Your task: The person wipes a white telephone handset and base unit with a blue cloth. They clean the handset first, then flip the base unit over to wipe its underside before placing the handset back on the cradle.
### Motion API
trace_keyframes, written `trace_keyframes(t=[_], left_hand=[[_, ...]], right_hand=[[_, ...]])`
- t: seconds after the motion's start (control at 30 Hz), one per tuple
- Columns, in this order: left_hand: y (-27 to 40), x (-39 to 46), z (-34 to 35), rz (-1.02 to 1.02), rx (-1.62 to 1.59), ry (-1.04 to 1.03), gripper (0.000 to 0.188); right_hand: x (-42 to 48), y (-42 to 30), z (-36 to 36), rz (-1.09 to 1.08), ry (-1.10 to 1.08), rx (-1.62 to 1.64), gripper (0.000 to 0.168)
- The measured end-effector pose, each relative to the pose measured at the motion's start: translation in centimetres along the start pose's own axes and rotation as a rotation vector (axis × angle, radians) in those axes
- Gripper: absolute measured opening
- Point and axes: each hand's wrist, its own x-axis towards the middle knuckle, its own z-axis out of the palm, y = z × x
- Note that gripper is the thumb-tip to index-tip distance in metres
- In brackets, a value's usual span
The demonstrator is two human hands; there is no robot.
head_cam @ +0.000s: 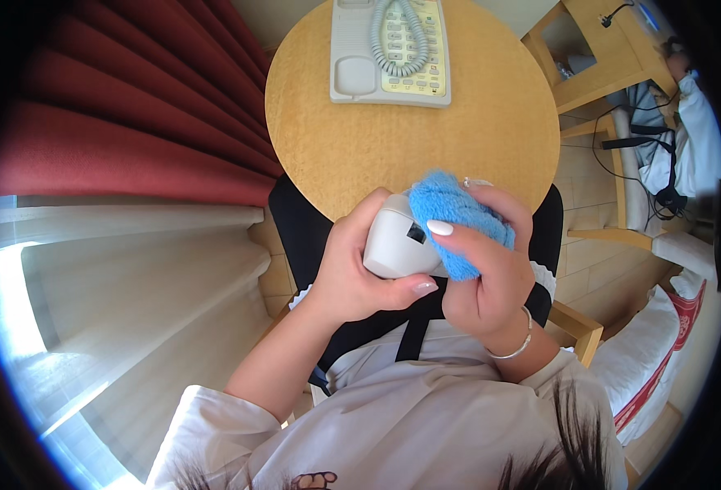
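My left hand [360,263] grips a telephone handset [397,242] of pale grey plastic, held over my lap at the near edge of the round table. A fluffy blue cloth [458,220] is bunched in my right hand [492,263], pressed against the handset's right part, which it partly hides. On the far side of the wooden table [483,141] lies the grey telephone base [354,73] with a cream keypad panel and an empty handset cradle. Its coiled cord [424,55] lies looped over the keys.
Red curtains [170,135] and a pale sheer curtain [152,288] hang at the left. To the right are a wooden desk [617,73], a chair [621,177], and a person in light clothing [697,135] near black cables. White bedding with a red band [642,361] lies lower right.
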Motion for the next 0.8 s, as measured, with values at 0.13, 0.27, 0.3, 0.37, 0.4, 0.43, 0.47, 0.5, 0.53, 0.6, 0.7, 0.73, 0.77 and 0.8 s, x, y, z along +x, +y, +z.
trace_keyframes(t=[0.13, 0.27, 0.3, 0.37, 0.4, 0.43, 0.47, 0.5, 0.53, 0.6, 0.7, 0.73, 0.77, 0.8], left_hand=[[0.0, 0.1, 0.1, 0.046, 0.035, -0.006, 0.052], [0.0, -0.1, 0.1, 0.035, 0.034, -0.01, 0.053], [0.0, -0.1, 0.1, 0.039, 0.04, -0.007, 0.053], [0.1, -0.1, 0.3, 0.044, 0.049, 0.0, 0.054], [0.2, -0.1, 0.4, 0.046, 0.054, 0.006, 0.054], [0.2, -0.1, 0.4, 0.045, 0.053, 0.004, 0.054], [0.3, -0.1, 0.5, 0.044, 0.051, 0.001, 0.054], [0.3, -0.1, 0.5, 0.042, 0.051, 0.0, 0.053], [0.3, -0.1, 0.4, 0.036, 0.051, 0.005, 0.053], [0.3, 0.0, 0.2, 0.028, 0.052, 0.008, 0.052], [0.1, 0.1, 0.1, 0.034, 0.052, 0.0, 0.051], [0.2, 0.1, 0.1, 0.036, 0.05, -0.003, 0.051], [0.1, 0.1, 0.0, 0.034, 0.046, -0.006, 0.051], [0.1, 0.0, 0.0, 0.032, 0.049, -0.008, 0.051]], right_hand=[[-0.6, -0.1, -0.1, -0.009, 0.018, 0.012, 0.044], [-1.8, 0.2, 0.1, 0.012, 0.074, 0.012, 0.04], [-2.1, 0.2, 0.0, 0.02, 0.064, 0.009, 0.038], [-2.7, 0.3, -0.2, 0.037, 0.045, 0.003, 0.036], [-3.0, 0.3, -0.2, 0.038, 0.054, 0.0, 0.036], [-3.3, 0.4, -0.1, 0.038, 0.064, -0.004, 0.035], [-3.6, 0.5, -0.1, 0.039, 0.074, -0.008, 0.035], [-3.9, 0.6, -0.1, 0.034, 0.075, -0.007, 0.036], [-4.2, 0.7, -0.1, 0.029, 0.076, -0.006, 0.037], [-4.5, 0.8, -0.2, 0.026, 0.067, -0.009, 0.037], [-4.5, 0.8, -0.4, 0.022, 0.045, -0.019, 0.037], [-4.2, 0.6, -0.5, 0.015, 0.042, -0.02, 0.037], [-3.8, 0.5, -0.7, 0.008, 0.039, -0.022, 0.037], [-3.5, 0.3, -0.7, -0.002, 0.032, -0.046, 0.036]])
